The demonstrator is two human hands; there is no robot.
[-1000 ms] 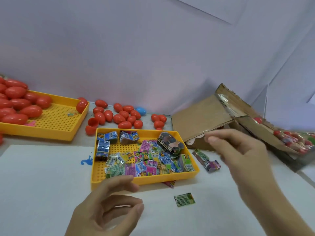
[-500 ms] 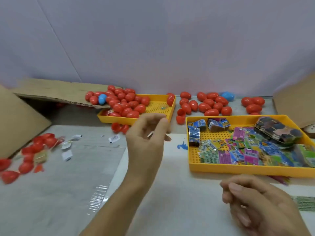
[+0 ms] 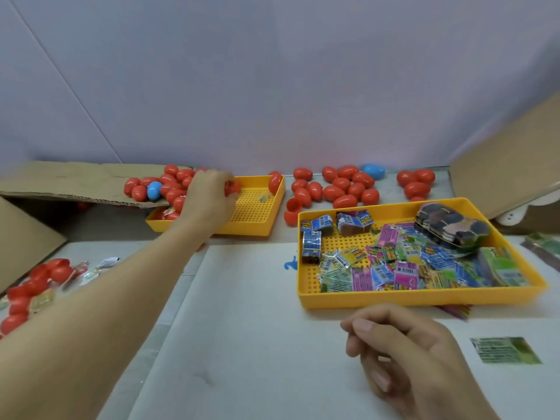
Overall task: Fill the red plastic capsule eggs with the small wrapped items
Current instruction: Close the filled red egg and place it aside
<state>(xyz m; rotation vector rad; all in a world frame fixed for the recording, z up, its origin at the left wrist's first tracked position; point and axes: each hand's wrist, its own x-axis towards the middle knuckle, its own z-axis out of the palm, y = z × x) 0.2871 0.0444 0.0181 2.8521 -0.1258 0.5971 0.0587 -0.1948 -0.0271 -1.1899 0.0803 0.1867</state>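
A red egg [image 3: 232, 187] is gripped by the left hand [image 3: 209, 195] in the far-left yellow tray [image 3: 260, 222]. The right hand [image 3: 406, 356] is held loosely curled, nothing visibly held. The egg is best lifted clear of its neighbours before being carried toward the wrapped items [image 3: 394, 265] at right.

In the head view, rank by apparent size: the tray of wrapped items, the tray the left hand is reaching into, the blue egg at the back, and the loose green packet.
1. tray of wrapped items
2. egg tray, farther off and partly hidden by the left hand, so unsure
3. green packet, nearer the camera
4. blue egg
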